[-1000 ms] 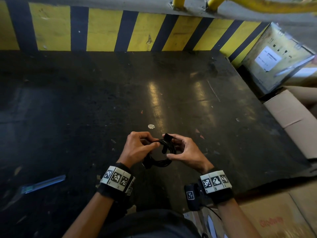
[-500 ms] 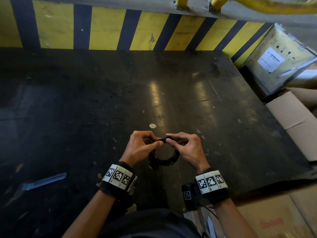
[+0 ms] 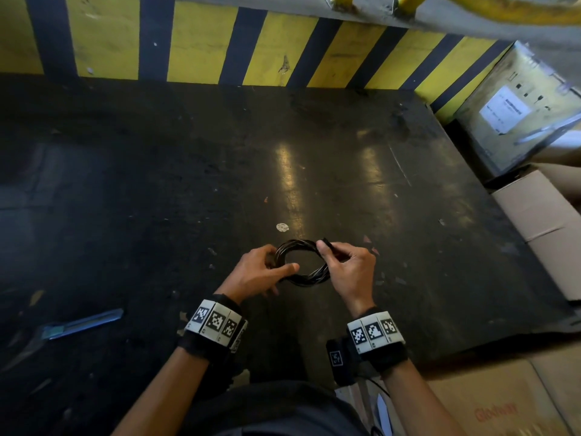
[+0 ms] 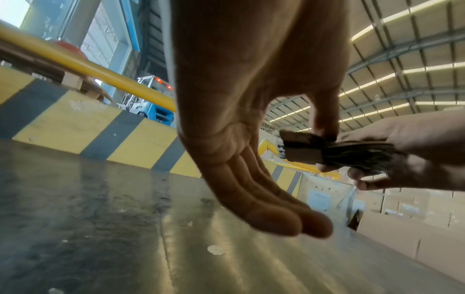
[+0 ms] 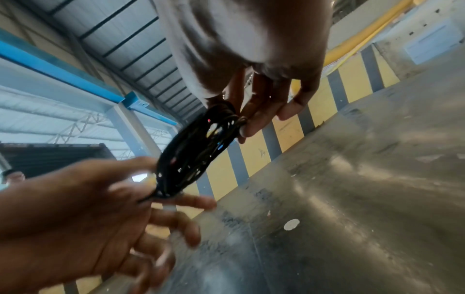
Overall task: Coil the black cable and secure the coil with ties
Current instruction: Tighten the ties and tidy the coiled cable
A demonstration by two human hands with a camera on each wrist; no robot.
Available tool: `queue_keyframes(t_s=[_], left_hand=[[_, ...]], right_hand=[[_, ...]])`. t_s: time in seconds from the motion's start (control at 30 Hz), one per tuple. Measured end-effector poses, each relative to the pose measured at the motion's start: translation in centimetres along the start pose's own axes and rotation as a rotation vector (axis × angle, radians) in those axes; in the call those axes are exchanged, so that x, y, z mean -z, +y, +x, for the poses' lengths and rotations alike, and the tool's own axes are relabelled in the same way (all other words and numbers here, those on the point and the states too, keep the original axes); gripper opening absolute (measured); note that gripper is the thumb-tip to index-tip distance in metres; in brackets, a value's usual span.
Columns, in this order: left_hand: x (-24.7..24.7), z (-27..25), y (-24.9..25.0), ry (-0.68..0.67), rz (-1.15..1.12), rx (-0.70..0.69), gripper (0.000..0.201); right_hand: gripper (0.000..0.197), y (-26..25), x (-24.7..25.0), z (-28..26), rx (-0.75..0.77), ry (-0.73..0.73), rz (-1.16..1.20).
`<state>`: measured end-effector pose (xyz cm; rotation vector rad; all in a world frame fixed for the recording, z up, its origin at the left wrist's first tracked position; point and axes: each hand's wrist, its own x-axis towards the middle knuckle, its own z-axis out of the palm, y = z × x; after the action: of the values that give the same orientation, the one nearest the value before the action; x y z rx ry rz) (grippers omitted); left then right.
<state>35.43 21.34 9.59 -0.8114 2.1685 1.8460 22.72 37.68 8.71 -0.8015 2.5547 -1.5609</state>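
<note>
The black cable (image 3: pixel 309 276) is wound into a small ring held just above the dark tabletop (image 3: pixel 361 190). My left hand (image 3: pixel 283 266) holds the ring's left side, thumb lying across the strands. My right hand (image 3: pixel 324 250) pinches its upper right side, where a short black tie end (image 3: pixel 326 241) sticks out. In the left wrist view a flat tie tab (image 4: pixel 300 147) wraps the bundle (image 4: pixel 357 154), and my left hand (image 4: pixel 324 143) touches it with three fingers hanging straight. In the right wrist view my right hand (image 5: pixel 242 121) grips the coil (image 5: pixel 196 155).
A blue utility knife (image 3: pixel 82 324) lies on the table at the left. Cardboard boxes (image 3: pixel 540 221) and a labelled metal case (image 3: pixel 509 114) stand along the right edge. A yellow and black striped kerb (image 3: pixel 201 45) runs behind. A white sticker (image 3: pixel 282 227) lies just beyond the coil.
The coil has turned from a tilted, half-hidden bundle into an open ring facing up. My hands have drawn slightly apart, and my right fingers now pinch it at the tie.
</note>
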Motion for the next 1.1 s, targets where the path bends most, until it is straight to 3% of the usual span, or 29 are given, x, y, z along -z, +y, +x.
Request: queue_keyframes(t_s=[0.23, 0.43, 0.6, 0.87, 1.0, 1.1], left_hand=[[0.3, 0.8, -2.4, 0.017, 0.081, 0.159, 0.035], [0.2, 2.0, -5.3, 0.018, 0.048, 0.249, 0.030], [0.2, 4.3, -7.1, 0.089, 0.159, 0.208, 0.031], [1.7, 11.2, -6.3, 0.250, 0.475, 0.106, 0.036], [2.4, 15.5, -5.1, 0.299, 0.513, 0.135, 0.036], [2.9, 18.2, -5.1, 0.247, 0.481, 0.213, 0.037]], right_hand=[[0.013, 1.5, -1.1, -0.7, -0.193, -0.147, -0.015], [0.021, 4.2, -2.4, -1.6, -0.308, -0.355, -0.221], [0.023, 5.5, -3.8, -1.1, -0.347, -0.399, -0.337], [0.022, 7.0, -8.2, 6.1, -0.342, -0.363, -0.486], [0.023, 8.4, -10.6, 10.0, -0.370, -0.358, -0.503], [0.027, 9.3, -11.9, 12.0, -0.462, -0.429, -0.463]])
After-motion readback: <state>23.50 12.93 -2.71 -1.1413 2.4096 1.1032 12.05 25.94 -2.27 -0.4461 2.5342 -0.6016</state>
